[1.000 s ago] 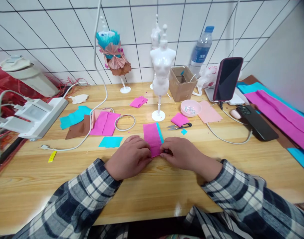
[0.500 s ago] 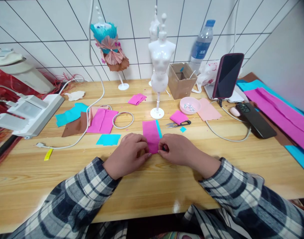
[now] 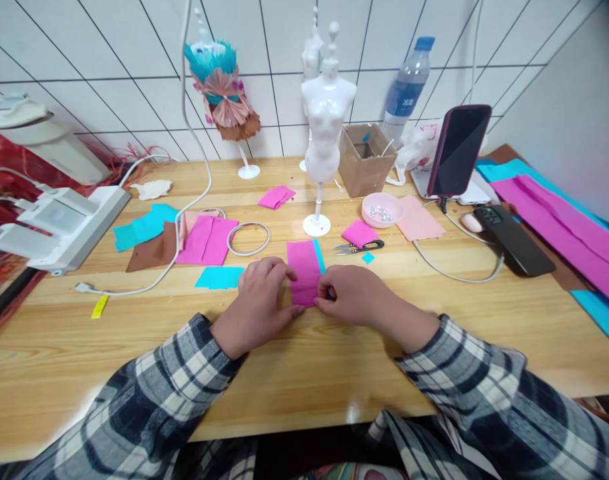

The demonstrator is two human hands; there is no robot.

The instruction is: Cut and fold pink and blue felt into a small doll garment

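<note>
A pink crepe paper piece [image 3: 304,270] lies flat on the table in front of me, with a narrow blue strip [image 3: 319,257] along its right side. My left hand [image 3: 259,300] is at its left, thumb pressed on the bottom edge and fingers curled over the left edge. At the lower right corner my right hand [image 3: 353,295] pinches the same paper, fingers curled in. Something dark shows inside that curl; I cannot make it out. Thread snips [image 3: 359,248] lie just beyond the right hand, beside a small blue scrap [image 3: 368,258] and a folded pink piece [image 3: 359,233].
A white mini mannequin [image 3: 324,133] stands behind the paper. Around it are a bead bowl [image 3: 383,212], a cardboard box [image 3: 367,163] and a dressed mannequin [image 3: 227,100]. Left are paper pieces, a cable and a power strip [image 3: 84,227]; right, phones [image 3: 514,240] and long paper sheets [image 3: 564,227].
The fingers of my left hand have lifted and spread a little from the thumb. My right hand stays pinched at the corner. The view has shifted slightly.
</note>
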